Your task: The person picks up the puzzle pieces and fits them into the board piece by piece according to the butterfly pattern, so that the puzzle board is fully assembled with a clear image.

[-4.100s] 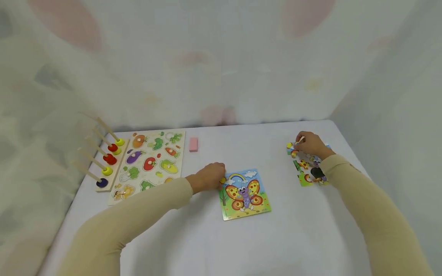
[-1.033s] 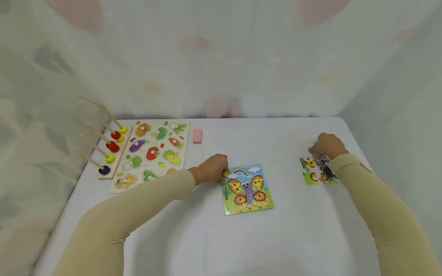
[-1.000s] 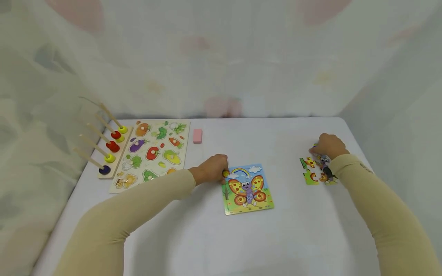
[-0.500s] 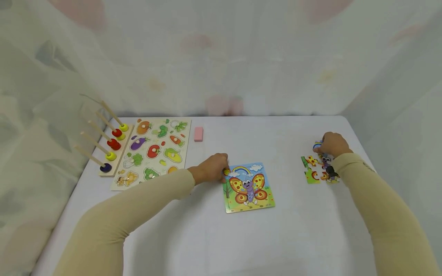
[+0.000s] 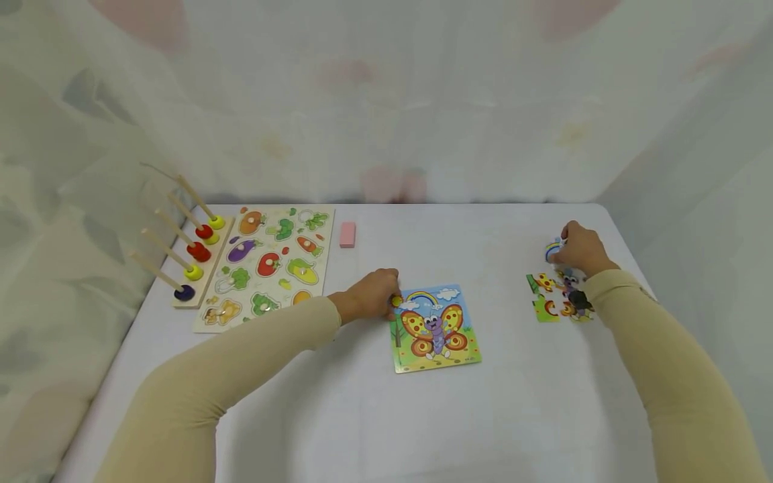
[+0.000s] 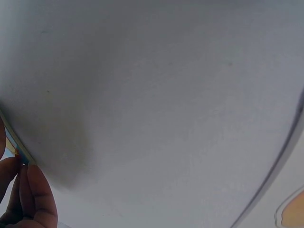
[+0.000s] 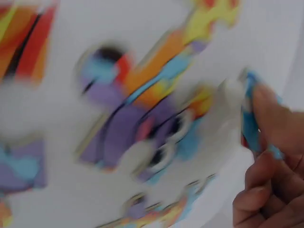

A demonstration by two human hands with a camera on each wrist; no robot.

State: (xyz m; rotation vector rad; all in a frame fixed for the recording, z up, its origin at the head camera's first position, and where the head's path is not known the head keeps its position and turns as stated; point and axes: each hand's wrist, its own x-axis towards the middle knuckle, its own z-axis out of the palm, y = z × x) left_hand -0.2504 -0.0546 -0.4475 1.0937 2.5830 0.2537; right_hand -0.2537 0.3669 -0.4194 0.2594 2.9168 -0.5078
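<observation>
A square butterfly picture board (image 5: 436,332) lies on the white table. My left hand (image 5: 370,295) is at its upper left corner, and in the left wrist view thumb and fingers pinch a thin edge. In my right hand (image 5: 582,247) is a blue puzzle piece with a rainbow (image 5: 552,251), pinched between thumb and fingers. The right wrist view shows this blue piece (image 7: 251,116) tilted on its edge. Below that hand lie loose butterfly puzzle pieces (image 5: 546,308), partly covered by the hand's shadow. A purple face piece (image 7: 137,128) looks blurred up close.
A vegetable peg puzzle (image 5: 268,265) lies at the left. Beside it stands a wooden stacking rack (image 5: 205,261) with upright pegs and coloured rings. A pink block (image 5: 347,235) sits near the table's far edge. Curtains hang behind and at both sides.
My right hand has moved slightly away from me with the rainbow piece, drawing it off from the other pieces. The left hand stays at the board's corner. The head view has shifted slightly.
</observation>
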